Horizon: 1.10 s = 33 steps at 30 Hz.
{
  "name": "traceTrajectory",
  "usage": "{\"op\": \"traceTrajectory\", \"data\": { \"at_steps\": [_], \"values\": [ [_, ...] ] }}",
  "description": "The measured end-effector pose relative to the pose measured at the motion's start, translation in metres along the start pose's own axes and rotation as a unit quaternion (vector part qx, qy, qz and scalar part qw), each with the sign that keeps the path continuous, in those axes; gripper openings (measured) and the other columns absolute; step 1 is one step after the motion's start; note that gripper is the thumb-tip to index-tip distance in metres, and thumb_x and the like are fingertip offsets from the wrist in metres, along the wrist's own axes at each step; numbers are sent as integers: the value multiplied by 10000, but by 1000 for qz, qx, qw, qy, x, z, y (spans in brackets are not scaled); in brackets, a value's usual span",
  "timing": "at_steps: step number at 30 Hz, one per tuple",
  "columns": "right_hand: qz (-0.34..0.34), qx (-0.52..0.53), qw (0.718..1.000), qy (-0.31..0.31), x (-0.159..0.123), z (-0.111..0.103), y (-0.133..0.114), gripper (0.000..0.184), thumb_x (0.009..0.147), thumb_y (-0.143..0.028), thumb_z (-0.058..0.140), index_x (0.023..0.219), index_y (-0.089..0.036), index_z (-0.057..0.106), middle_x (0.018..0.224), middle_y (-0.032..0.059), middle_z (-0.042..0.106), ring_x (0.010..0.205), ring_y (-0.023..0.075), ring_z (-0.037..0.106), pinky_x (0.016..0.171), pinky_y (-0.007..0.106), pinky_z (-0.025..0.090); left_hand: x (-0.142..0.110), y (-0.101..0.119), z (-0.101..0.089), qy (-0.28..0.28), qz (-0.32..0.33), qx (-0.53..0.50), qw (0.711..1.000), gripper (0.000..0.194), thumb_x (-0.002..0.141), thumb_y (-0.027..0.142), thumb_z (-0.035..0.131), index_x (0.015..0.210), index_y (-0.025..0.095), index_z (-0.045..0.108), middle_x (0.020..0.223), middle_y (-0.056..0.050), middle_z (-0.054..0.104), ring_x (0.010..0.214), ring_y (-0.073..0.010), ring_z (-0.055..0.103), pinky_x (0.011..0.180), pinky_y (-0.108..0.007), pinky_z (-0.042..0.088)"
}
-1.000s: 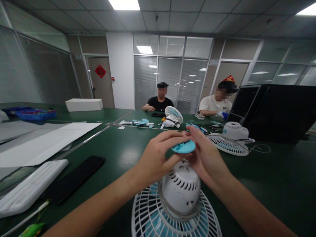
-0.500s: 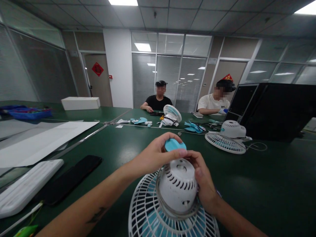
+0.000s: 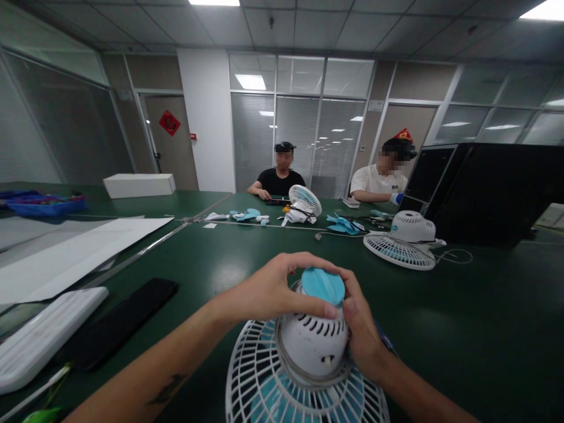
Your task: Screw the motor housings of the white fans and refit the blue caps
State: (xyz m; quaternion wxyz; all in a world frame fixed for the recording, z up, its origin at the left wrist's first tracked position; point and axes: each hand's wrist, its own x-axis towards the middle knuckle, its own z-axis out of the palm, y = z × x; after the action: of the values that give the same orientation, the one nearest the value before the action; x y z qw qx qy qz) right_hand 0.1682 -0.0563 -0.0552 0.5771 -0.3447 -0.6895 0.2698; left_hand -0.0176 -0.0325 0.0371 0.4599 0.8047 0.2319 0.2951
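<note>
A white fan (image 3: 308, 346) lies grille-down on the table in front of me, blue blades showing through its grille (image 3: 247, 376). On top of its rounded, slotted motor housing sits a round light-blue cap (image 3: 324, 286) with a raised ridge across it. My left hand (image 3: 282, 288) curls round the cap, thumb along the near side and fingers over the far side. Wrapped against the right side of the housing is my right hand (image 3: 361, 323), its fingertips up at the cap's edge. The undersides of both hands are hidden.
Another white fan (image 3: 412, 229) lies to the right before a black case (image 3: 484, 194). Blue fan parts (image 3: 343, 224) and a small fan (image 3: 304, 205) stand further back. A black phone-like slab (image 3: 118, 320) and white sheets (image 3: 101, 252) lie left. Two people sit opposite.
The blue cap has come down from above the housing onto its top, covering the round recess. Both hands moved with it, and my view shifted slightly.
</note>
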Motion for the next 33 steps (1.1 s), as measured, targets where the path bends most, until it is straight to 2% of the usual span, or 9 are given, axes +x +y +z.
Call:
{"op": "traceTrajectory", "data": {
  "at_steps": [6, 14, 22, 28, 33],
  "values": [
    [-33, 7, 999, -7, -1, 0, 1, 383, 968, -541, 375, 1218, -286, 514, 1119, 38, 575, 1022, 213, 545, 875, 323, 468, 1, -5, -5, -31, -6, 45, 998, 479, 764, 302, 776, 1231, 302, 669, 1099, -36, 534, 1066, -207, 536, 987, -383, 407],
    [-29, 29, 999, -23, -3, -2, 3, 344, 982, -499, 395, 1279, -336, 454, 1193, 20, 534, 1098, 190, 529, 932, 302, 447, -3, 0, -14, -77, 24, 34, 996, 429, 839, 217, 695, 1260, 274, 634, 1167, -50, 579, 1106, -206, 557, 948, -345, 456],
    [-27, 43, 998, -30, -2, -1, 6, 363, 988, -507, 376, 1287, -312, 442, 1202, 34, 544, 1118, 203, 537, 956, 334, 441, 0, -5, -14, -43, 28, 31, 998, 335, 822, 288, 722, 1149, 231, 679, 1130, -44, 610, 1071, -211, 571, 942, -356, 449],
    [-43, 11, 999, -20, -1, -1, 1, 342, 984, -517, 385, 1261, -329, 455, 1147, 15, 543, 1047, 180, 545, 897, 297, 468, 1, -3, -13, -53, 26, 31, 998, 362, 792, 277, 758, 1143, 237, 676, 1146, -39, 606, 1087, -213, 566, 949, -357, 441],
    [-38, 2, 999, -22, -1, -2, 1, 360, 979, -534, 380, 1265, -328, 452, 1165, 20, 549, 1069, 191, 549, 905, 313, 472, -1, 0, -14, -60, 23, 46, 997, 358, 777, 268, 771, 1121, 236, 677, 1146, -33, 600, 1081, -207, 565, 930, -345, 443]
  ]
}}
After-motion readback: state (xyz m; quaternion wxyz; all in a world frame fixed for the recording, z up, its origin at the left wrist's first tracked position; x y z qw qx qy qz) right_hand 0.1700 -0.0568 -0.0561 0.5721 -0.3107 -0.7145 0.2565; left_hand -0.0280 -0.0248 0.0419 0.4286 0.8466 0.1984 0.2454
